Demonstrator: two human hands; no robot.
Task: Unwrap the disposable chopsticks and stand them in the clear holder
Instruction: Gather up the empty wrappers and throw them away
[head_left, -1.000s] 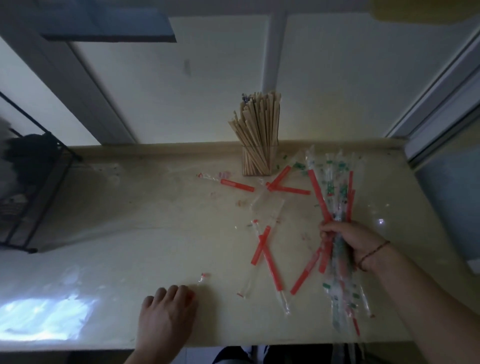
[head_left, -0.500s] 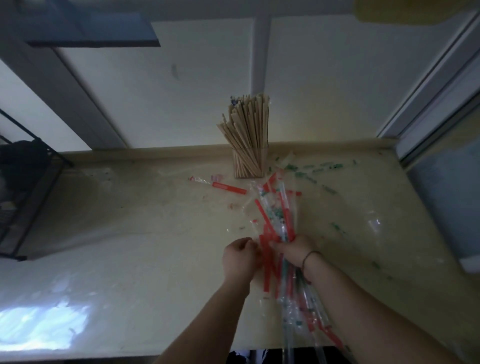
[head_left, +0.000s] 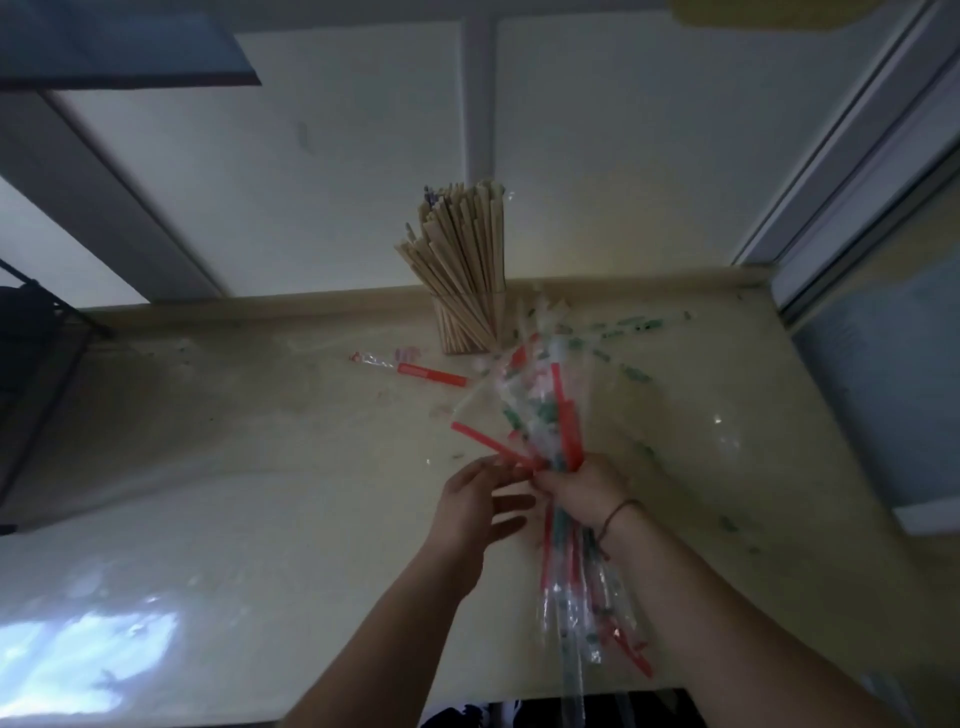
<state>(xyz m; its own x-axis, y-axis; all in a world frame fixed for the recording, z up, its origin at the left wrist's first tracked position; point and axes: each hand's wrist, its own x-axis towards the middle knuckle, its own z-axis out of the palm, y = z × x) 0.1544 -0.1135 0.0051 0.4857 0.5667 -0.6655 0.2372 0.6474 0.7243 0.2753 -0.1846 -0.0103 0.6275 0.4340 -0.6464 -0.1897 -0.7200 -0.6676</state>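
A: From the head camera, we have our right hand (head_left: 582, 493) clenched around a bundle of wrappers (head_left: 550, 415), red, green and clear plastic fanning up from the fist and trailing down past the wrist toward the table's (head_left: 260, 467) near edge. Whether any of them has sticks inside we cannot tell; they look flat and limp to us.

B: And our left hand (head_left: 475, 504)?

A: Just beside the right, fingers spread and loosely extended toward the bundle, touching or nearly touching a red strip (head_left: 491, 444) that sticks out sideways. It grasps nothing firmly that we can see.

B: The chopsticks themselves?

A: The unwrapped chopsticks (head_left: 457, 249) stand packed in the clear holder (head_left: 470, 325) at the back of the table, against the raised ledge, leaning and splaying leftward. One wrapper (head_left: 415, 370) lies alone on the table left of the holder, and green-printed scraps (head_left: 631, 327) are scattered to its right.

B: So what should we do well here?

A: We judge that we are gathering the wrappers. We should pinch that stray red strip with the left hand and fold it into the fist, keeping the right grip tight low on the bundle so the slippery film does not slide out. Then sweep for the lone wrapper without knocking the top-heavy holder.
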